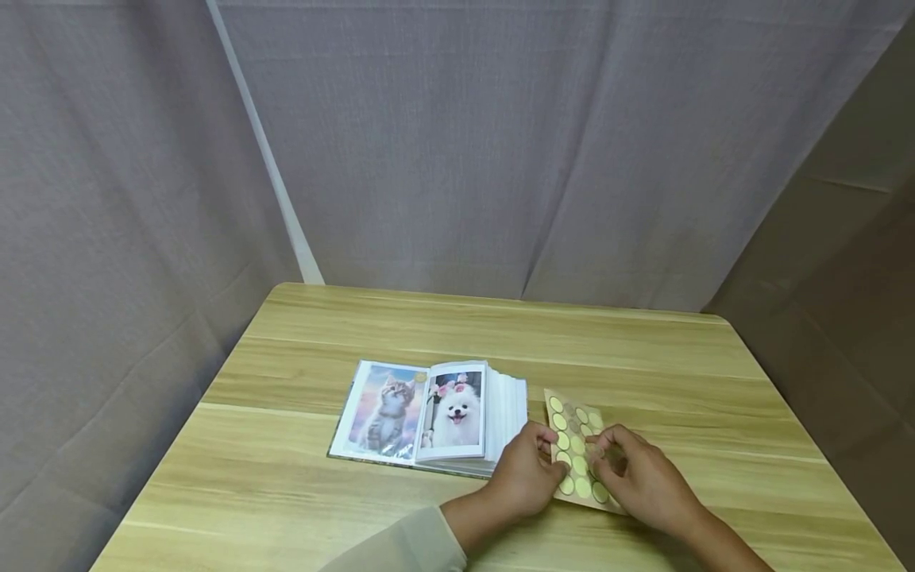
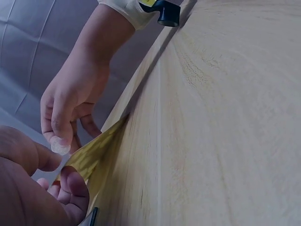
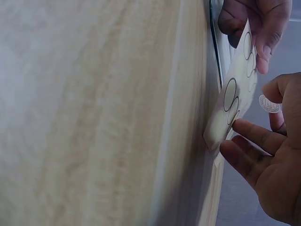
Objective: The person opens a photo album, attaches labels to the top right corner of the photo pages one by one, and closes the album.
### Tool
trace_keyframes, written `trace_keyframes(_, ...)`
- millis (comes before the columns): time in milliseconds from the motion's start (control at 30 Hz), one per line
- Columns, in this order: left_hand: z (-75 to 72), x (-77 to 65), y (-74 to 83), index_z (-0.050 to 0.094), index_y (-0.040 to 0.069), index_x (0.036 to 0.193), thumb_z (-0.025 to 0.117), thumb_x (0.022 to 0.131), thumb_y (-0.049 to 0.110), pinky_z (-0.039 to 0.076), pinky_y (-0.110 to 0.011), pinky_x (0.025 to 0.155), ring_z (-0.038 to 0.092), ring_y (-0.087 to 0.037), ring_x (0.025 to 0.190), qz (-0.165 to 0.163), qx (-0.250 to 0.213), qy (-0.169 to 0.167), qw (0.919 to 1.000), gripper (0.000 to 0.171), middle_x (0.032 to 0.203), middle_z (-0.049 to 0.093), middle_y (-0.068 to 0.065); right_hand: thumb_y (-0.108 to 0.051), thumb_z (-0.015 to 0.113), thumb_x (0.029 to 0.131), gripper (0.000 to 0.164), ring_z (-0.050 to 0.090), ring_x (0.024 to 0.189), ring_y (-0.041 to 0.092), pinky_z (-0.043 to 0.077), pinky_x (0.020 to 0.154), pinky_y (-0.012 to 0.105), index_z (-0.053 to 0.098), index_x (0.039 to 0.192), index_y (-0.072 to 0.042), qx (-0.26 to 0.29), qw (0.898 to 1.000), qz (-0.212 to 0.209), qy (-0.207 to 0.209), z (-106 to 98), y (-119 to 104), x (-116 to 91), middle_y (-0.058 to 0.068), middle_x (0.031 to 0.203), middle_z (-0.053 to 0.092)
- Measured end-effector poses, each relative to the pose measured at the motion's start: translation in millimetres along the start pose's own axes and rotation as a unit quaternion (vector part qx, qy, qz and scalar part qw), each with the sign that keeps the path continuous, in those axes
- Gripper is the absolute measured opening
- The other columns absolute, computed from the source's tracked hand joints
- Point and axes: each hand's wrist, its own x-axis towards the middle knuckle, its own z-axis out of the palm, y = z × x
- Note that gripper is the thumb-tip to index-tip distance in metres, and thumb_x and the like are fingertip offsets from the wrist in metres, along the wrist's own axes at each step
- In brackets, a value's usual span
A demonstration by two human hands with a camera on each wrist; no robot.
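Note:
My left hand (image 1: 524,470) grips the left edge of a sheet of round gold stickers (image 1: 581,465), thumb on its front. The sheet is tilted up from the tabletop, with stickers in rows. Over its right side, my right hand (image 1: 646,483) pinches one loose round sticker (image 3: 270,104) between thumb and a finger. Printed markings show on that sticker in the right wrist view; the left wrist view also has it at the fingertips. Other right fingers touch the sheet. Left of the hands lies an open photo album (image 1: 507,413).
The album shows a kitten photo (image 1: 386,413) with a small round gold sticker (image 1: 420,377) at its top right corner, and a white dog photo (image 1: 457,413). Everything rests on a wooden table (image 1: 272,477). Grey curtains (image 1: 429,159) hang behind and beside it.

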Motion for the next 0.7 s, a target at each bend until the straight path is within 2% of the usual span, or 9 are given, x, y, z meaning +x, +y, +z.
trace_keyframes(167,-1.4,-0.2,-1.4,0.060,0.010,0.111,0.079,0.083,0.003,0.049,-0.024,0.077,0.054,-0.004,0.077,0.001,0.021,-0.002,0.9998,0.034,0.098,0.058,0.004,-0.023,0.073,0.096,0.019,0.045,0.053,0.005,0.039,0.044,0.026,0.062,0.109,-0.013,-0.017,1.000,0.018,-0.012,0,2,1,-0.005,0.073,0.052)
trace_keyframes(333,-5.8,-3.4,-1.2,0.062,0.013,0.108,0.080,0.082,0.008,0.049,-0.028,0.085,0.055,-0.007,0.088,-0.005,0.064,0.000,0.9979,0.032,0.103,0.058,0.004,-0.024,0.073,0.096,0.021,0.045,0.055,0.006,0.038,0.045,0.027,0.062,0.109,-0.013,-0.024,0.999,0.022,-0.018,0,4,1,-0.005,0.072,0.050)
trace_keyframes(500,-11.0,-7.5,4.3,0.064,0.014,0.104,0.079,0.082,0.009,0.049,-0.026,0.081,0.053,-0.006,0.081,-0.006,0.073,-0.009,0.9973,0.026,0.103,0.059,0.000,-0.025,0.073,0.096,0.020,0.045,0.055,0.007,0.038,0.045,0.027,0.061,0.109,-0.014,-0.022,0.999,0.029,-0.026,0,5,1,-0.005,0.073,0.052)
trace_keyframes(700,-17.6,-12.2,14.4,0.066,0.013,0.105,0.077,0.082,0.009,0.046,-0.024,0.072,0.050,-0.006,0.075,0.000,0.098,-0.037,0.9945,0.026,0.098,0.057,-0.001,-0.024,0.073,0.096,0.021,0.045,0.057,0.006,0.038,0.046,0.026,0.060,0.110,-0.013,-0.028,0.999,0.026,-0.023,1,7,2,-0.005,0.075,0.053)
